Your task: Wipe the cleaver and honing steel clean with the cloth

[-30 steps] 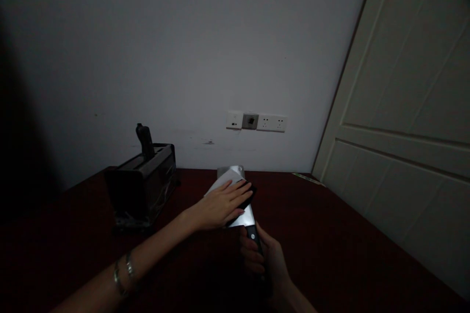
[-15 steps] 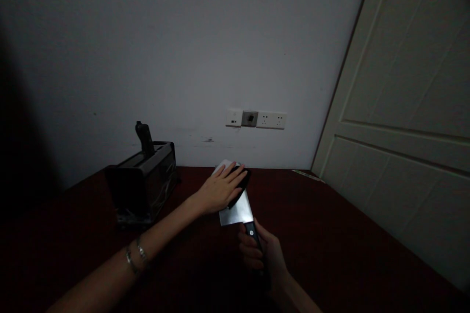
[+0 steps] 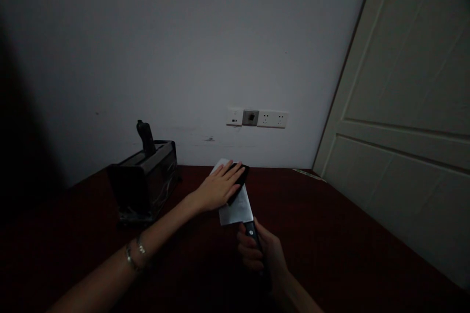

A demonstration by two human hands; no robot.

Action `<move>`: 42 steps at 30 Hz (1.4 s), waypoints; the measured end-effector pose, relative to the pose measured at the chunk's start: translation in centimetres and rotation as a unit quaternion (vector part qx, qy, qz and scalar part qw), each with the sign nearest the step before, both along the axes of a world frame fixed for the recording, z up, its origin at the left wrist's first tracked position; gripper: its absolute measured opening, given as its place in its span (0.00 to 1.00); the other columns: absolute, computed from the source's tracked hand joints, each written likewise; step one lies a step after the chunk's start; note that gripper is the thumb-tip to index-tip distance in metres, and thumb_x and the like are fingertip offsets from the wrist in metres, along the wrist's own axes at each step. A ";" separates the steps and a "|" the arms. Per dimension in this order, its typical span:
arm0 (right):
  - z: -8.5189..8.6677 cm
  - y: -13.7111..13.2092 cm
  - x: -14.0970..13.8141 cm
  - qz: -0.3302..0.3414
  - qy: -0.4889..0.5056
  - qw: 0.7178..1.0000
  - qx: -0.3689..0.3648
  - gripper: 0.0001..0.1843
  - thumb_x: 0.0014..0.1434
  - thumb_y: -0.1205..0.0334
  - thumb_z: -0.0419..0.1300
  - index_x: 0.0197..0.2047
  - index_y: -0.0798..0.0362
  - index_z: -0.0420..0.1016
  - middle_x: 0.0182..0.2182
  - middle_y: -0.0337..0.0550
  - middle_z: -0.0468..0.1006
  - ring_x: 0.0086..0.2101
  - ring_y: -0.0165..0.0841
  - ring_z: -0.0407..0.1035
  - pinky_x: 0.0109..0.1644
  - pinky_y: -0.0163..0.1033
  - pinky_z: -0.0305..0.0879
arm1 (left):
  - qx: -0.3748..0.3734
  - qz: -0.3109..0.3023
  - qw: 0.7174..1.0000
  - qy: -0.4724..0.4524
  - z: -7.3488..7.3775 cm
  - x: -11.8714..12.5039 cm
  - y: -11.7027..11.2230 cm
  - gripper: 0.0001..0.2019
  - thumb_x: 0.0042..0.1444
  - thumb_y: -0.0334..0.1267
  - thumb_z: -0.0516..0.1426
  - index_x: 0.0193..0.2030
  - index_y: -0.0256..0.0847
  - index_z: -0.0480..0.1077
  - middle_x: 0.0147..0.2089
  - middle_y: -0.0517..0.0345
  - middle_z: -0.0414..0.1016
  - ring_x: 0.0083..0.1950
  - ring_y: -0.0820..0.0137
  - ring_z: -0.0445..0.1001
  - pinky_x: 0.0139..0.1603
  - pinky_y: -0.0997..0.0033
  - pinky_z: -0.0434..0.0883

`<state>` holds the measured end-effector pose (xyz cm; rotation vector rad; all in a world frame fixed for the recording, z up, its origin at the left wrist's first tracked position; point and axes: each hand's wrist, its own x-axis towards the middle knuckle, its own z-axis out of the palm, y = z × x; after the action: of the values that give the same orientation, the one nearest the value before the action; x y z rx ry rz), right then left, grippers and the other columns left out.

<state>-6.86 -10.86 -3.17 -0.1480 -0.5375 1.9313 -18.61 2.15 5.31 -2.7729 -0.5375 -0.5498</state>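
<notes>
The right hand (image 3: 265, 250) has its fingers wrapped around the black handle (image 3: 250, 229) of a broad knife (image 3: 235, 213), which points away from the person, over the dark red table (image 3: 330, 234). The left hand (image 3: 216, 190) is laid flat, palm down, with the fingers slightly spread, and it rests upon a black cloth (image 3: 240, 182) lying across the far part of the blade. Beyond these fingers shows a white piece (image 3: 219, 163) (I cannot tell if it belongs to the cloth). The far end of the blade is covered, and whether the blade touches the table cannot be told. Two bracelets (image 3: 130, 258) are on the left forearm. At the left, well apart from the knife, stands a black holder (image 3: 128, 188) with a dark grip (image 3: 146, 138) rising out of its top, slightly tilted. Behind, a row of sockets (image 3: 271, 119) is fixed on the pale wall (image 3: 183, 49), and a panelled door (image 3: 400, 107) is at the right.
</notes>
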 end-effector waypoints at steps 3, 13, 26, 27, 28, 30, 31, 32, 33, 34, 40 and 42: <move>0.1 -0.2 0.1 -0.009 0.007 1.000 -0.003 0.14 0.52 0.55 0.60 0.30 0.60 0.67 0.17 0.30 0.60 0.13 0.17 0.44 0.11 0.22 0.42 | -0.002 -0.024 1.000 0.010 -0.3 0.1 -1.7 0.25 0.63 0.44 0.37 0.66 0.41 0.41 0.69 0.56 0.37 0.68 0.63 0.34 0.64 0.57 0.44; 0.5 -0.4 -0.3 -0.015 -0.007 1.000 0.018 0.14 0.52 0.53 0.60 0.30 0.58 0.68 0.17 0.31 0.61 0.13 0.17 0.44 0.11 0.23 0.44 | -0.008 -0.026 0.999 -0.018 1.3 0.8 -2.1 0.24 0.63 0.43 0.39 0.65 0.42 0.43 0.68 0.57 0.39 0.68 0.64 0.35 0.65 0.57 0.45; 0.8 -0.5 -0.2 -0.017 -0.028 0.999 0.030 0.17 0.50 0.50 0.61 0.28 0.56 0.64 0.16 0.29 0.59 0.12 0.17 0.41 0.11 0.24 0.43 | 0.000 -0.055 0.998 -0.025 1.4 1.1 -4.8 0.23 0.63 0.45 0.39 0.63 0.45 0.48 0.68 0.62 0.41 0.68 0.64 0.34 0.65 0.56 0.44; 0.7 -0.5 -0.3 -0.019 -0.028 0.999 0.035 0.17 0.50 0.50 0.61 0.29 0.56 0.64 0.16 0.29 0.59 0.12 0.17 0.41 0.11 0.24 0.42 | 0.000 -0.045 0.999 -0.031 1.8 1.3 -4.1 0.22 0.63 0.45 0.39 0.63 0.44 0.49 0.68 0.61 0.42 0.68 0.63 0.35 0.65 0.56 0.45; 0.8 -0.6 -0.4 -0.014 -0.029 0.999 0.037 0.16 0.50 0.50 0.61 0.29 0.55 0.64 0.17 0.29 0.59 0.12 0.18 0.40 0.11 0.24 0.42 | 0.000 -0.034 0.999 -0.037 2.2 1.5 -3.4 0.22 0.63 0.44 0.39 0.63 0.43 0.50 0.68 0.60 0.43 0.68 0.63 0.36 0.65 0.55 0.45; 0.8 -0.7 -0.6 -0.002 -0.031 0.999 0.035 0.17 0.50 0.50 0.61 0.29 0.55 0.63 0.17 0.29 0.59 0.12 0.18 0.40 0.11 0.23 0.42 | 0.000 -0.012 0.999 -0.048 2.7 1.8 -2.3 0.22 0.63 0.44 0.40 0.62 0.42 0.51 0.67 0.58 0.44 0.68 0.62 0.36 0.64 0.54 0.46; 0.9 -0.7 -0.7 0.003 -0.032 0.999 0.034 0.17 0.50 0.50 0.61 0.29 0.55 0.63 0.17 0.28 0.59 0.12 0.17 0.40 0.11 0.23 0.42 | 0.001 -0.005 0.999 -0.052 2.9 1.9 -2.1 0.22 0.63 0.43 0.40 0.62 0.42 0.51 0.67 0.57 0.44 0.68 0.62 0.37 0.64 0.54 0.46; 1.0 -0.7 -0.7 0.003 -0.033 0.999 0.034 0.17 0.50 0.50 0.61 0.29 0.55 0.63 0.16 0.28 0.58 0.12 0.17 0.40 0.11 0.23 0.42 | 0.001 -0.002 0.999 -0.054 2.9 2.0 -2.1 0.22 0.63 0.43 0.40 0.62 0.41 0.51 0.67 0.56 0.44 0.68 0.62 0.36 0.64 0.53 0.46; 1.1 -0.8 -0.7 0.001 -0.034 0.999 0.034 0.17 0.50 0.50 0.61 0.29 0.55 0.63 0.16 0.28 0.58 0.12 0.18 0.40 0.11 0.24 0.42 | 0.002 -0.003 0.999 -0.054 2.8 2.0 -2.3 0.22 0.63 0.43 0.40 0.62 0.41 0.51 0.68 0.56 0.44 0.68 0.62 0.36 0.64 0.53 0.46; 1.2 -0.8 -0.7 -0.002 -0.036 0.999 0.034 0.17 0.50 0.50 0.61 0.29 0.55 0.63 0.16 0.28 0.58 0.12 0.18 0.39 0.11 0.24 0.42 | 0.003 -0.009 0.999 -0.051 2.7 2.0 -2.8 0.22 0.62 0.43 0.41 0.62 0.42 0.51 0.68 0.57 0.43 0.68 0.62 0.36 0.64 0.53 0.46; 1.5 -1.0 -0.5 -0.015 -0.052 0.998 0.020 0.19 0.48 0.48 0.61 0.28 0.56 0.62 0.16 0.28 0.57 0.12 0.17 0.39 0.11 0.24 0.40 | 0.005 -0.063 0.998 -0.025 1.6 1.1 -6.3 0.23 0.61 0.44 0.43 0.62 0.43 0.51 0.68 0.61 0.39 0.68 0.63 0.32 0.65 0.55 0.44; 1.5 -1.1 -0.6 -0.012 -0.052 0.998 0.026 0.19 0.49 0.48 0.61 0.28 0.55 0.62 0.16 0.28 0.57 0.12 0.17 0.40 0.11 0.24 0.40 | 0.011 -0.065 0.997 -0.024 1.9 1.0 -6.2 0.23 0.61 0.45 0.42 0.62 0.44 0.52 0.68 0.61 0.39 0.68 0.63 0.32 0.65 0.56 0.44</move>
<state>-7.51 -11.95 -1.68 -0.2210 -0.6518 1.8915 -17.64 -4.01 7.21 -2.7936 -0.3592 -0.6498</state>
